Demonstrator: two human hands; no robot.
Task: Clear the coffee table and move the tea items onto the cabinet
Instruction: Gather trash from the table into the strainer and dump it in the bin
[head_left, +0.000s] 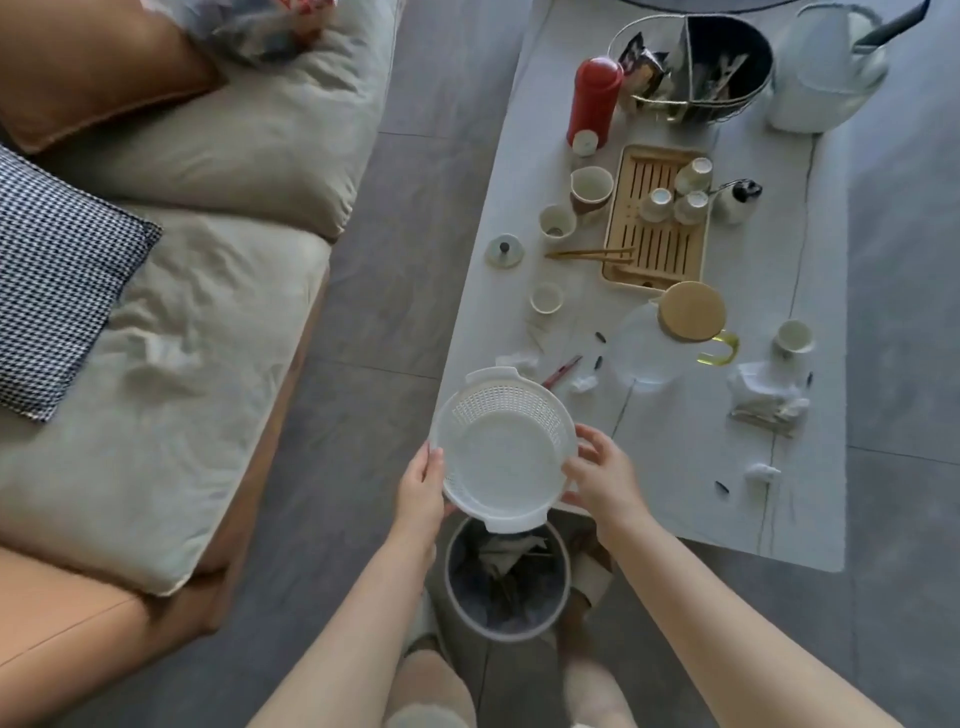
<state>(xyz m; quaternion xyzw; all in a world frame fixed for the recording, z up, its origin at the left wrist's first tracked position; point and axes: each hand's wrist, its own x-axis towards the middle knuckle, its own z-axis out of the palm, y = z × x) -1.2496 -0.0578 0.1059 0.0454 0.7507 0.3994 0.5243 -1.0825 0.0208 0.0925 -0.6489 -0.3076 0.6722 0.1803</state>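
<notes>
White perforated basket (503, 451), seemingly empty, tilted above the coffee table's (675, 467) near edge.

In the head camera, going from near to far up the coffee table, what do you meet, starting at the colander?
White colander → glass pitcher with wooden lid → bamboo tea tray → red thermos → wire basket.

No legible text on any item.

Grey tiled floor (426, 78), cushioned beige sofa (182, 312), soft daylight
</notes>
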